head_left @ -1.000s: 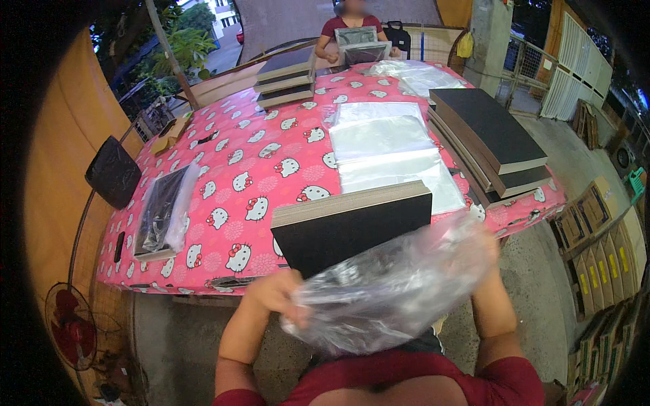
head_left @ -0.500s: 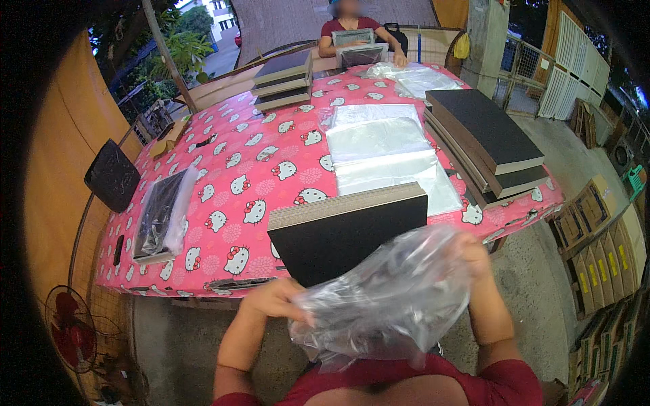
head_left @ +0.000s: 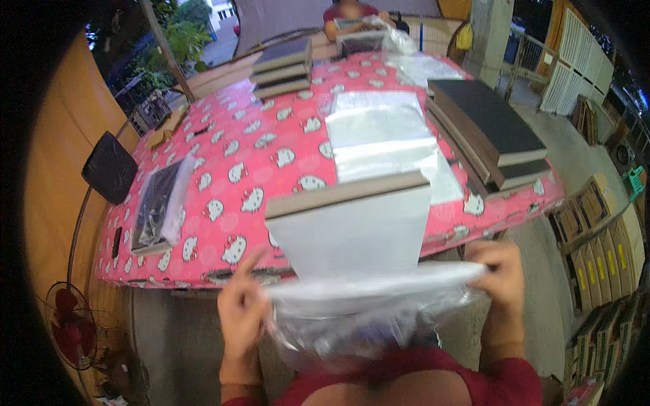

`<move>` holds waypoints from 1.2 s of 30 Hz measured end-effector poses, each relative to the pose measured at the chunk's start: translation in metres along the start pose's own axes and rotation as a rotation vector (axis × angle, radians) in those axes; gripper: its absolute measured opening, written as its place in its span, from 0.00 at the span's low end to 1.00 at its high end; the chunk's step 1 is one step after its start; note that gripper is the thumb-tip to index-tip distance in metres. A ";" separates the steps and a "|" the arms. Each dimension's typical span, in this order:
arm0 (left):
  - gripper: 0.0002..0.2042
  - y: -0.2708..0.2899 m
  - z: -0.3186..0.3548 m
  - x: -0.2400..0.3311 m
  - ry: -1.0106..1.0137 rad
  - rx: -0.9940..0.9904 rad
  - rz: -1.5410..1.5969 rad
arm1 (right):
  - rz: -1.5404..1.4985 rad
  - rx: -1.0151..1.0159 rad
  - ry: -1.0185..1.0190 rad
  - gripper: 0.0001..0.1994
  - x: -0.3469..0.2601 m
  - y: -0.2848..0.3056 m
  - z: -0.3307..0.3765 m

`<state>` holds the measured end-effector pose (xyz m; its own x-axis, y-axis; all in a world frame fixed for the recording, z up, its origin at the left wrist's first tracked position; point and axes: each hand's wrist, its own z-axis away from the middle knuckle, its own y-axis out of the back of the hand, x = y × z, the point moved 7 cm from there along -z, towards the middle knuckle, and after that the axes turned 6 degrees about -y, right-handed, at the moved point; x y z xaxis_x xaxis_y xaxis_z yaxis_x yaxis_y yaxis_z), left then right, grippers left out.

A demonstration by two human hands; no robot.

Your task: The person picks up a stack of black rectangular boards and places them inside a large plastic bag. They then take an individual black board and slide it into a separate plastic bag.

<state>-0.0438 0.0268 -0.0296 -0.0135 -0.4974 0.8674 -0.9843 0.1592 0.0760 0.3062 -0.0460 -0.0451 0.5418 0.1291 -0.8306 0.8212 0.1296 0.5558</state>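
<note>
A clear plastic bag (head_left: 359, 314) is stretched sideways in front of my chest, its upper edge pulled nearly straight. My left hand (head_left: 242, 304) pinches one end of that edge, with a finger raised. The other end is gripped by my right hand (head_left: 500, 274). Just beyond the bag, a thick rectangular panel (head_left: 352, 233) stands tilted at the table's near edge, with a brownish rim and a pale, shiny face. Its lower end is hidden behind the bag, so I cannot tell whether it is inside.
Flat clear bags (head_left: 379, 132) lie mid-table on the pink cloth (head_left: 254, 149). Black panels (head_left: 487, 125) are stacked on the right, more (head_left: 283, 68) at the far left. A wrapped panel (head_left: 159, 206) lies near left. Across the table, a person (head_left: 349, 20) handles plastic and a panel.
My hands have moved apart and drawn the crumpled bag out wide, its edge now straight. The near panel's face, black before, now looks pale. The person opposite has lifted some plastic.
</note>
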 end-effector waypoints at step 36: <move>0.06 -0.015 0.185 -0.289 1.095 -0.074 0.742 | -1.387 -0.247 -0.683 0.05 0.253 -0.185 0.045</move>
<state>-0.0579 0.0106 -0.3719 -0.3586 0.6621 0.6580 -0.7929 0.1559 -0.5890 0.2997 -0.0815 -0.3600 -0.5520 -0.6673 -0.4999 0.7174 -0.0745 -0.6926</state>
